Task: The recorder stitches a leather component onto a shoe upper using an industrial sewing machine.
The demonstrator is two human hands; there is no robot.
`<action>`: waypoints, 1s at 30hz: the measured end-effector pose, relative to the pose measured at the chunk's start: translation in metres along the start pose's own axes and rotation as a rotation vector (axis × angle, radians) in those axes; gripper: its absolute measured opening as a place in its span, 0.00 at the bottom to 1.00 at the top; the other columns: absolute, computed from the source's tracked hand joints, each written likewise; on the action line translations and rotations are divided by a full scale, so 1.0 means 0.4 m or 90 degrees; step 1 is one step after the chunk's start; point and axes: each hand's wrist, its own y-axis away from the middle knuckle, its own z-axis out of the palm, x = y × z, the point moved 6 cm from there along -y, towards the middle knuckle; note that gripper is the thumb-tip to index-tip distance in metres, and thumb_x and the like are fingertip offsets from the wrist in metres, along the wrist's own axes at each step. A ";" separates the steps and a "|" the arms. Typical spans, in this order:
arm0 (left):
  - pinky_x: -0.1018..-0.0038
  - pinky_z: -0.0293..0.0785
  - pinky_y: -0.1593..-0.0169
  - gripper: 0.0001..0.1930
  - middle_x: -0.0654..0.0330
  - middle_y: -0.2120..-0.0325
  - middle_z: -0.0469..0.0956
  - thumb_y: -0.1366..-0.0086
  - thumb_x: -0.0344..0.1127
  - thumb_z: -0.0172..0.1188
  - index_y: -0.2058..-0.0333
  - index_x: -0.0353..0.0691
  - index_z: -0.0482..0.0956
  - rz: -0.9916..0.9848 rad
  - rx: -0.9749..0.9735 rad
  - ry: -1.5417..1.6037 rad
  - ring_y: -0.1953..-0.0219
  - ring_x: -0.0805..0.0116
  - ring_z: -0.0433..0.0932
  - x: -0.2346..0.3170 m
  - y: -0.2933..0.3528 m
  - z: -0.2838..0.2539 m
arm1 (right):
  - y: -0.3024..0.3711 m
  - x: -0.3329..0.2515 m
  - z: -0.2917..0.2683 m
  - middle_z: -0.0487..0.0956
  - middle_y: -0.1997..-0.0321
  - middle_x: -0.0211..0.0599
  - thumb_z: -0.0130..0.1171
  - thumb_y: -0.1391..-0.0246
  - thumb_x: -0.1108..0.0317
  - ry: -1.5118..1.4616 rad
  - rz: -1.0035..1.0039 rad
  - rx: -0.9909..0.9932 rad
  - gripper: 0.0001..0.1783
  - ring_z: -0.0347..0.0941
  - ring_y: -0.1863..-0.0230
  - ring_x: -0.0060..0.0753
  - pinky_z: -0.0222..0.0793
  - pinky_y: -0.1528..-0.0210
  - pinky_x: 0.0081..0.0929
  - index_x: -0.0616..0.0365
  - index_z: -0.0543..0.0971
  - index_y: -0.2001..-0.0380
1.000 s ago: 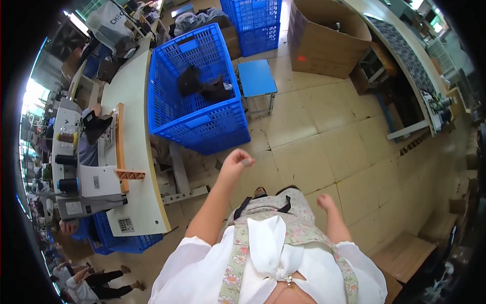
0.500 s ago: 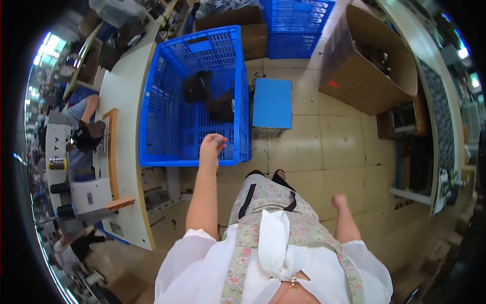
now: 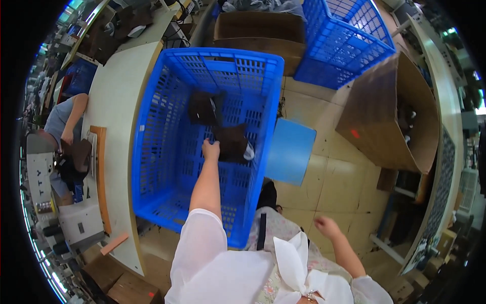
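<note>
My left hand (image 3: 211,151) reaches down into a large blue plastic crate (image 3: 144,167). Its fingers are closed at the near left corner of a dark brown fabric piece (image 3: 230,144), which has a pale part at its right end. Just beyond lies a second dark brown piece (image 3: 202,108), also inside the crate. My right hand (image 3: 328,227) hangs over the floor to the right of the crate, its fingers curled closed with nothing visible in them.
A blue-topped stool (image 3: 291,152) stands against the crate's right side. Beyond are a cardboard box (image 3: 260,38), another blue crate (image 3: 344,45) and a big carton (image 3: 369,111). On the left, a co-worker's arm (image 3: 73,116) works at a sewing machine (image 3: 76,218) on a white table (image 3: 114,96).
My left hand has moved from above the crate's near edge down to the nearer brown piece. My body has come closer to the crate. The right hand stays closed.
</note>
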 end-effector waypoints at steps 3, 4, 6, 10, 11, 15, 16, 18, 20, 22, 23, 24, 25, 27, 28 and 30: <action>0.58 0.64 0.37 0.37 0.41 0.40 0.66 0.44 0.46 0.62 0.39 0.34 0.63 -0.003 -0.006 -0.083 0.39 0.43 0.66 0.034 -0.053 0.063 | 0.010 0.067 -0.023 0.83 0.59 0.44 0.57 0.46 0.61 -0.015 0.146 -0.001 0.16 0.79 0.57 0.44 0.74 0.54 0.35 0.56 0.82 0.57; 0.58 0.64 0.38 0.35 0.42 0.41 0.66 0.43 0.45 0.61 0.40 0.34 0.64 -0.035 -0.011 -0.058 0.40 0.43 0.67 0.023 -0.075 0.084 | 0.000 0.075 -0.024 0.83 0.59 0.44 0.57 0.46 0.61 -0.017 0.145 -0.009 0.16 0.79 0.57 0.44 0.74 0.54 0.35 0.56 0.82 0.57; 0.56 0.68 0.42 0.27 0.44 0.46 0.71 0.42 0.41 0.57 0.44 0.38 0.68 -0.002 0.010 -0.059 0.45 0.44 0.71 0.023 -0.102 0.114 | -0.015 0.109 -0.036 0.83 0.60 0.45 0.58 0.46 0.62 -0.166 0.267 0.045 0.15 0.80 0.58 0.40 0.74 0.55 0.32 0.58 0.82 0.58; 0.51 0.72 0.50 0.21 0.48 0.53 0.76 0.39 0.40 0.52 0.47 0.48 0.70 0.029 -0.024 -0.202 0.53 0.44 0.76 0.064 -0.139 0.144 | -0.064 0.059 -0.035 0.84 0.62 0.44 0.58 0.45 0.62 -0.189 0.287 0.013 0.15 0.80 0.58 0.37 0.73 0.55 0.29 0.59 0.82 0.58; 0.52 0.73 0.51 0.21 0.48 0.55 0.78 0.39 0.40 0.52 0.46 0.48 0.70 0.053 -0.027 -0.231 0.55 0.44 0.77 0.091 -0.162 0.134 | -0.080 0.019 -0.042 0.84 0.61 0.43 0.58 0.45 0.63 -0.181 0.277 -0.020 0.16 0.80 0.58 0.35 0.73 0.54 0.29 0.61 0.81 0.57; 0.54 0.76 0.55 0.21 0.47 0.60 0.81 0.36 0.41 0.51 0.44 0.47 0.69 0.186 -0.096 -0.386 0.59 0.44 0.80 0.288 -0.259 0.085 | -0.102 -0.021 -0.067 0.84 0.61 0.41 0.59 0.45 0.62 -0.202 0.256 -0.026 0.17 0.79 0.58 0.33 0.73 0.52 0.29 0.60 0.80 0.54; 0.55 0.77 0.55 0.21 0.47 0.60 0.81 0.35 0.41 0.51 0.44 0.47 0.68 0.203 -0.138 -0.467 0.58 0.46 0.81 0.297 -0.295 0.078 | -0.110 -0.029 -0.070 0.84 0.61 0.41 0.59 0.45 0.62 -0.204 0.255 -0.019 0.17 0.79 0.58 0.33 0.73 0.52 0.29 0.60 0.80 0.54; 0.56 0.77 0.55 0.21 0.47 0.60 0.81 0.34 0.41 0.51 0.43 0.47 0.68 0.231 -0.176 -0.544 0.57 0.48 0.81 0.309 -0.352 0.070 | -0.120 -0.040 -0.074 0.83 0.61 0.41 0.58 0.44 0.62 -0.153 0.254 -0.036 0.17 0.79 0.58 0.34 0.73 0.52 0.29 0.59 0.81 0.55; 0.57 0.78 0.54 0.20 0.50 0.61 0.82 0.34 0.39 0.51 0.44 0.46 0.69 0.168 -0.133 -0.624 0.56 0.52 0.82 0.289 -0.402 0.036 | -0.121 -0.021 -0.065 0.84 0.61 0.41 0.58 0.44 0.62 -0.170 0.257 -0.028 0.17 0.79 0.58 0.34 0.73 0.52 0.30 0.59 0.81 0.55; 0.58 0.78 0.54 0.12 0.52 0.61 0.83 0.35 0.35 0.52 0.54 0.43 0.78 0.150 -0.107 -0.623 0.56 0.54 0.82 0.249 -0.421 0.003 | -0.123 -0.002 -0.059 0.84 0.61 0.41 0.58 0.44 0.61 -0.182 0.264 -0.037 0.17 0.79 0.57 0.34 0.73 0.51 0.30 0.58 0.81 0.55; 0.58 0.78 0.54 0.10 0.51 0.62 0.83 0.36 0.33 0.53 0.59 0.42 0.80 0.187 -0.126 -0.629 0.56 0.54 0.82 0.256 -0.393 0.019 | -0.116 0.018 -0.067 0.84 0.62 0.41 0.58 0.45 0.61 -0.180 0.262 -0.025 0.17 0.79 0.58 0.33 0.73 0.52 0.30 0.58 0.82 0.55; 0.58 0.78 0.54 0.10 0.51 0.62 0.83 0.36 0.33 0.53 0.59 0.42 0.80 0.196 -0.130 -0.624 0.56 0.54 0.82 0.264 -0.351 0.025 | -0.098 0.037 -0.075 0.84 0.62 0.40 0.58 0.45 0.61 -0.178 0.259 -0.015 0.17 0.79 0.58 0.33 0.73 0.52 0.30 0.58 0.82 0.56; 0.58 0.78 0.55 0.09 0.50 0.62 0.83 0.37 0.32 0.53 0.61 0.41 0.81 0.226 -0.128 -0.589 0.57 0.53 0.82 0.284 -0.309 0.015 | -0.094 0.050 -0.083 0.84 0.62 0.40 0.58 0.45 0.61 -0.179 0.254 -0.009 0.17 0.79 0.58 0.33 0.73 0.52 0.30 0.58 0.82 0.56; 0.54 0.77 0.55 0.09 0.45 0.65 0.82 0.41 0.32 0.56 0.64 0.39 0.80 0.265 -0.107 -0.565 0.59 0.47 0.81 0.250 -0.256 -0.063 | -0.094 0.070 -0.078 0.83 0.57 0.42 0.59 0.46 0.59 -0.170 0.260 -0.043 0.16 0.79 0.54 0.40 0.73 0.50 0.33 0.56 0.82 0.57; 0.54 0.76 0.55 0.09 0.45 0.65 0.82 0.42 0.34 0.58 0.65 0.38 0.80 0.267 -0.102 -0.542 0.59 0.46 0.81 0.257 -0.206 -0.078 | -0.090 0.098 -0.077 0.83 0.57 0.42 0.59 0.46 0.59 -0.169 0.251 -0.037 0.16 0.79 0.54 0.40 0.73 0.50 0.33 0.56 0.82 0.57; 0.54 0.76 0.55 0.11 0.45 0.67 0.81 0.45 0.38 0.62 0.66 0.37 0.79 0.261 -0.097 -0.496 0.61 0.45 0.81 0.262 -0.094 -0.136 | -0.093 0.140 -0.074 0.84 0.63 0.40 0.58 0.47 0.63 -0.135 0.206 -0.021 0.17 0.80 0.62 0.31 0.74 0.56 0.28 0.60 0.82 0.56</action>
